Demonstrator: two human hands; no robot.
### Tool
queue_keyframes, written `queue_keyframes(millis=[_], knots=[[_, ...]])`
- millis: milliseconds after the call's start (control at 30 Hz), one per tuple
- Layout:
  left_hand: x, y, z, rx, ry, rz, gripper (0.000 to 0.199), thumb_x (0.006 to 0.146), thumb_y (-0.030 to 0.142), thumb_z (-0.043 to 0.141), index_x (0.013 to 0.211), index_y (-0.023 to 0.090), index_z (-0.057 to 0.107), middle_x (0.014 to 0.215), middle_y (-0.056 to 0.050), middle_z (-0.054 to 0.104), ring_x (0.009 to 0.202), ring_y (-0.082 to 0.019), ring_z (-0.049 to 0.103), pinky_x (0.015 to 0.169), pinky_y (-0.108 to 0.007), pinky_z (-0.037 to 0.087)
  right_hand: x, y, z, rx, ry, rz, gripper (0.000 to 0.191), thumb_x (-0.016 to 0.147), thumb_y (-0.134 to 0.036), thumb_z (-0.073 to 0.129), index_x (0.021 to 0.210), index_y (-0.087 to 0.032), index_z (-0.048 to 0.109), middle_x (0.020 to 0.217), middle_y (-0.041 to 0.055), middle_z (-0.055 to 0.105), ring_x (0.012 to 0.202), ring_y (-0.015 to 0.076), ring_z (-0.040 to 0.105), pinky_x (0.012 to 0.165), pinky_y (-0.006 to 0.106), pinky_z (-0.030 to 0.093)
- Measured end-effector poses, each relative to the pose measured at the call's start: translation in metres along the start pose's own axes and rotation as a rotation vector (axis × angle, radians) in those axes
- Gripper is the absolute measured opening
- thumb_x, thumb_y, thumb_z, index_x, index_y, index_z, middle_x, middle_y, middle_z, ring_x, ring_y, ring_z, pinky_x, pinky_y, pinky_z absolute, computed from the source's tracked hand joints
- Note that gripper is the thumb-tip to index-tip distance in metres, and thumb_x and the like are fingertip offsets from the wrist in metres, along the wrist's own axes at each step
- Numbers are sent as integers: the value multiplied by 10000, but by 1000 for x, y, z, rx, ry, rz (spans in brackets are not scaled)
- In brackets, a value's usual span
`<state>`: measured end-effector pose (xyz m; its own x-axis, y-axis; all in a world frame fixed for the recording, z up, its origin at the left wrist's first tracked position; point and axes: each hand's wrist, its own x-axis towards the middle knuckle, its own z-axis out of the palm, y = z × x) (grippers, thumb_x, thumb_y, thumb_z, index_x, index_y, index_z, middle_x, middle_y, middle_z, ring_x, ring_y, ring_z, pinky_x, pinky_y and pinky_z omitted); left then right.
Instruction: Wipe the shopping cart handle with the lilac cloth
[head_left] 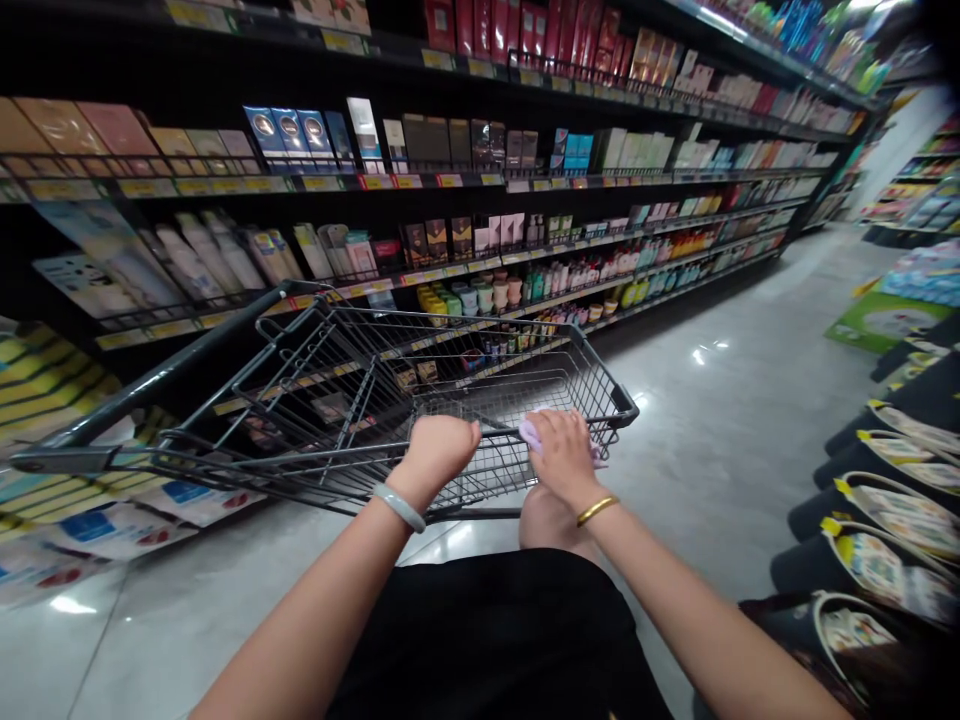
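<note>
A black wire shopping cart (pixel 360 462) stands crosswise before me, its thick handle bar at the left. My left hand (pixel 442 450), with a pale bangle at the wrist, is closed around the near top rail of the basket. Further right on the same rail lies my right hand (pixel 561 450), a gold bangle at its wrist. It presses a light purple cloth (pixel 529 434) against the rail, and bits of the cloth show on both sides of the fingers. The part of the basket that shows holds no goods.
Long dark shelves (pixel 465 180) of boxes and bottles run behind the cart. Black buckets (pixel 810 560) with packaged goods line the right side. Stacked packages (pixel 60 430) stand at the left. A glossy grey floor (pixel 697 430) stretches along the aisle.
</note>
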<state>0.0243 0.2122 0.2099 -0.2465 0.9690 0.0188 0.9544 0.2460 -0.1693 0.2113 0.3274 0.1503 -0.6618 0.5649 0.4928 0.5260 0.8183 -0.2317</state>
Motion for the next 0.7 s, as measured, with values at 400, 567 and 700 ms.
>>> queue_keyframes(millis=[400,567,700], knots=[[24,22,1,-104,-65,13,691,964,418,152,729,119,729,725,-146,699,732,-247,673,650,-325,466,-13,38,9,39,143,164,386,802,-154,491,1178,-194,570,1203,90,579,1174,274,461,1141,556,136],[22,23,2,-82,-37,6,700,964,426,137,739,134,731,731,-138,703,723,-252,671,646,-332,462,-13,27,16,150,82,-96,476,787,-106,473,1248,-210,532,1244,62,563,1209,232,452,1175,485,149],[22,23,3,-92,-61,-13,716,963,447,128,729,137,730,724,-134,698,724,-247,668,651,-321,460,-15,59,15,166,199,19,408,788,-130,487,1180,-207,568,1189,67,591,1159,236,488,1149,510,197]])
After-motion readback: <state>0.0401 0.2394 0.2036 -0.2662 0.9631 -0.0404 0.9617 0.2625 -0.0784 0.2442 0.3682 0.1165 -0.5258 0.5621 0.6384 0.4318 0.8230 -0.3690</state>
